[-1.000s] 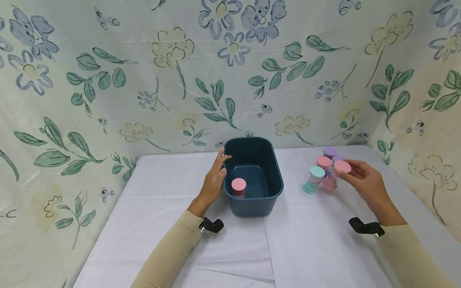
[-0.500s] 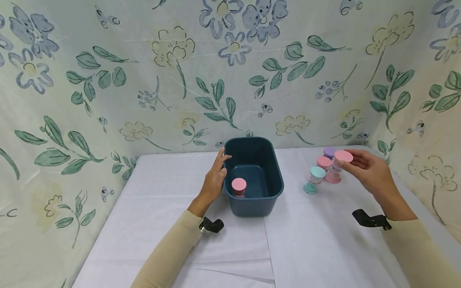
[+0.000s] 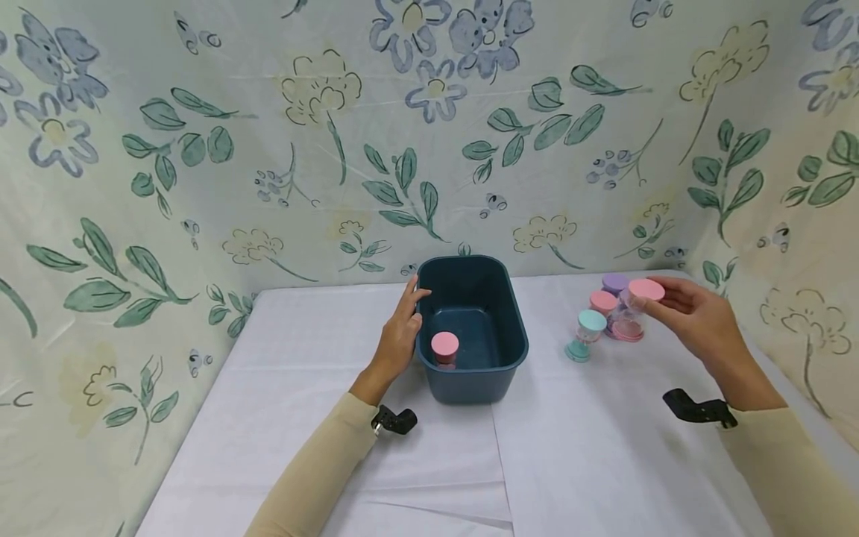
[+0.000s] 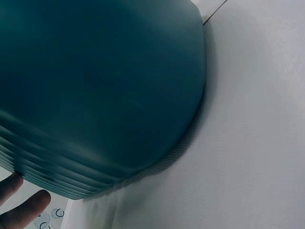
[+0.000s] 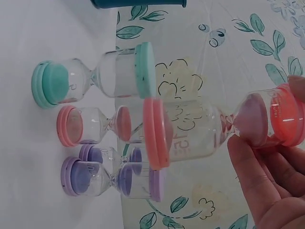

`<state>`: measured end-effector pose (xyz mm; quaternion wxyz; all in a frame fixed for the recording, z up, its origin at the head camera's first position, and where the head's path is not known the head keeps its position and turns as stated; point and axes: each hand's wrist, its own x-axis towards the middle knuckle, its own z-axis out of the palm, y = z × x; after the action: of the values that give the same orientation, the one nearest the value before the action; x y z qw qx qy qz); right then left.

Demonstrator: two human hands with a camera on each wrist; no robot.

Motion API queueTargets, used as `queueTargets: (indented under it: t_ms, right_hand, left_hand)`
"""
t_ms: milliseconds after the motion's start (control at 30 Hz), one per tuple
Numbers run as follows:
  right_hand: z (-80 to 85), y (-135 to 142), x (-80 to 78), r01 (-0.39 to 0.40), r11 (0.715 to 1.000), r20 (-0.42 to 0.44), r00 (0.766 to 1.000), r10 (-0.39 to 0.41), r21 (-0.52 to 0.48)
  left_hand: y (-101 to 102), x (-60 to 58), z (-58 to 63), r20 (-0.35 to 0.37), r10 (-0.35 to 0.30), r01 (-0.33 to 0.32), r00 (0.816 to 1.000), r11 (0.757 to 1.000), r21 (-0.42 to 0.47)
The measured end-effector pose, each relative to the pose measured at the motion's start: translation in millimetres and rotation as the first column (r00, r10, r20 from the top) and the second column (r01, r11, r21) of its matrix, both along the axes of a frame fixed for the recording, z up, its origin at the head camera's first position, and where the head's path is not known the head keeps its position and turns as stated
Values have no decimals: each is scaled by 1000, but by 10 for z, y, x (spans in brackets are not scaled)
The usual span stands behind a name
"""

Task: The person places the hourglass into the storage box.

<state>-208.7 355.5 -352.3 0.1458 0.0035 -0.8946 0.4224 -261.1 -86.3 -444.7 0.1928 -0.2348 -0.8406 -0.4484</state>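
Note:
My right hand [image 3: 698,317] holds a sand timer with pink caps [image 5: 190,129] between thumb and fingers, lifted over the white table and tilted. Behind it stand a teal-capped sand timer [image 5: 93,78], another pink sand timer [image 5: 97,125] and two purple ones [image 5: 90,179], close together. With its fingers fairly straight, my left hand [image 3: 397,335] rests along the left side of a dark blue bin [image 3: 472,386], fingertips at the rim. Inside the bin, near the front left corner, stands a pink-capped sand timer [image 3: 445,344], its lower part hidden by the front wall.
White cloth [image 3: 322,462] covers the table, with creases near the front. A floral curtain [image 3: 376,171] hangs right behind the table and continues along its sides. The bin stands near the back edge, left of the timer group.
My right hand has raised the pink sand timer and drawn it up and to the right, away from the group. My left hand and the bin have stayed put.

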Motion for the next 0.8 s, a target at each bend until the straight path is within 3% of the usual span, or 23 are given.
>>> queueTargets:
  t_ms: [567, 800]
  right_hand:
    - [325, -244, -21, -55, 998, -19, 998, 54, -25]
    - [413, -449, -100, -135, 989, -98, 987, 129, -57]
  left_hand:
    - [-4, -6, -11, -13, -11, 11, 1000, 1000, 10]
    - [-6, -23, -4, -5, -9, 9, 1000, 1000, 4]
